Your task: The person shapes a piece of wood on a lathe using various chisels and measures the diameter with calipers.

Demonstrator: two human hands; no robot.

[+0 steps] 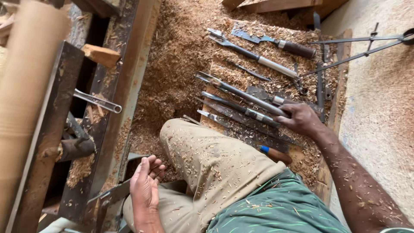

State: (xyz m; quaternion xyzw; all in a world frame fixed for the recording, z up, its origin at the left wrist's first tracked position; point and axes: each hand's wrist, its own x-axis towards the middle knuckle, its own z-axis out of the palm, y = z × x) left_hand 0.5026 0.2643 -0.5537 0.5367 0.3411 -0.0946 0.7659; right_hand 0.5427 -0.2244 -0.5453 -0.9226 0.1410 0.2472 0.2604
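Head view: I see my right hand [302,118] with its fingers [288,113] closed around the handle end of a long turning chisel [241,92]. Its long axis runs diagonally, blade pointing up-left, away from the fingers, over the shavings-strewn board [334,116]. Parallel chisels lie just beside it. My left hand [144,185] rests loosely curled, holding nothing, beside my knee [185,133].

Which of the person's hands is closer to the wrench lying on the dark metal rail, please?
The left. The left hand rests by the knee, below and just right of the wrench, not touching it. The right hand is far off to the right, grasping long turning chisels among the wood shavings.
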